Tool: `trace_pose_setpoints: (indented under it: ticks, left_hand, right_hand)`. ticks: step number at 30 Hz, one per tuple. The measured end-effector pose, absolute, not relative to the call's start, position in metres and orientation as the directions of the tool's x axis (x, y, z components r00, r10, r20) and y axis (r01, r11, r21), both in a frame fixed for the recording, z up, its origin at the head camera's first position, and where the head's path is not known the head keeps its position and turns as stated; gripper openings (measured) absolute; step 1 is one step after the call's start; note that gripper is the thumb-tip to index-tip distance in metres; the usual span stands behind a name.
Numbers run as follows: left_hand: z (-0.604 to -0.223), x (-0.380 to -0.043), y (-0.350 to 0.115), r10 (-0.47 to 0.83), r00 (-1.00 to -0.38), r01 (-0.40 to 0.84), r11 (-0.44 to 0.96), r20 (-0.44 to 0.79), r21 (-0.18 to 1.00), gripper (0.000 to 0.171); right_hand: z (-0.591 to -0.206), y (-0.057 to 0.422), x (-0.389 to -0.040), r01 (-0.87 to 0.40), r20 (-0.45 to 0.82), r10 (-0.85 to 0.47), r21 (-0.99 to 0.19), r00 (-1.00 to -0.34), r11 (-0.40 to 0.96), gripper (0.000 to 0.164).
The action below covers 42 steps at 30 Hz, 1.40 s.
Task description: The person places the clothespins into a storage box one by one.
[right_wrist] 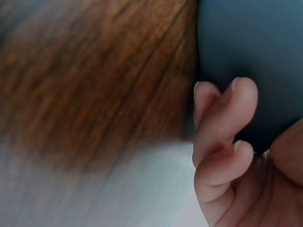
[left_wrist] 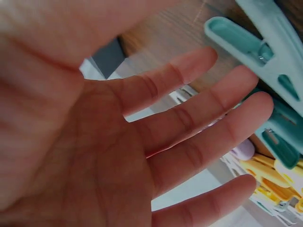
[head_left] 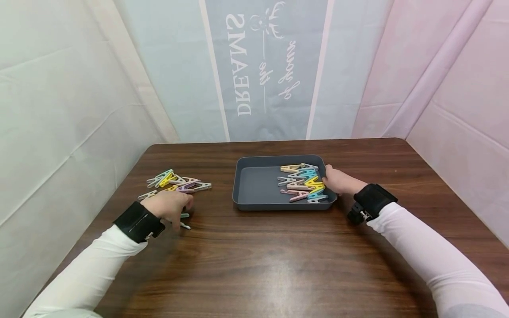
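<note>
Fingers (left_wrist: 203, 146): spread on left hand (head_left: 169, 206), just by 1 pale teal clothespin (left_wrist: 277, 38); kinda curled on right hand (head_left: 343, 181), gripping the grey tray (head_left: 256, 185).

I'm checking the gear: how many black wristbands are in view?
2. One black wristband is behind the left hand, which is near clothespins; the other is behind the right hand, at the gray tray. None appears hidden.

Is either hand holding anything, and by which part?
The right hand holds the grey tray by its right side. The left hand, fingers spread beside the clothespins, appears to hold nothing.
</note>
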<state>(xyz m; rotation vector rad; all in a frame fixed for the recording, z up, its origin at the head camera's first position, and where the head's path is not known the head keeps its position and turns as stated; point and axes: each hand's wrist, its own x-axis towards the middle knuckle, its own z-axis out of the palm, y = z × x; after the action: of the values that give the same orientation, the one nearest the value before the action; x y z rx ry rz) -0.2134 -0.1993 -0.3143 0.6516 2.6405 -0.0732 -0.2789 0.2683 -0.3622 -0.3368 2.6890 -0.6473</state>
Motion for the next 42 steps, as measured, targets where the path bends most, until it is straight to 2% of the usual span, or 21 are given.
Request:
trace_pose_setpoints:
  ticks: [9,27,34,42]
  left_hand:
    - [-0.324,-0.214,-0.205,0.458,-0.812,0.457,0.884,-0.362,0.094,0.042]
    - [-0.327,-0.217,-0.199,0.455,-0.819,0.464,0.884,-0.348,0.063,0.031]
    - [-0.324,-0.222,-0.195,0.504,-0.799,0.476,0.863,-0.328,0.169,0.019]
    - [-0.301,-0.233,-0.174,0.567,-0.791,0.534,0.823,-0.229,0.193,0.016]
  right_hand:
    - [-0.366,0.269,-0.282,-0.129,-0.287,-0.29,-0.471,-0.913,0.873,0.055]
    - [-0.363,0.267,-0.28,-0.124,-0.285,-0.275,-0.452,-0.918,0.883,0.054]
    - [-0.365,0.268,-0.282,-0.12,-0.283,-0.275,-0.463,-0.919,0.878,0.053]
    - [-0.365,0.269,-0.28,-0.138,-0.264,-0.292,-0.478,-0.919,0.868,0.052]
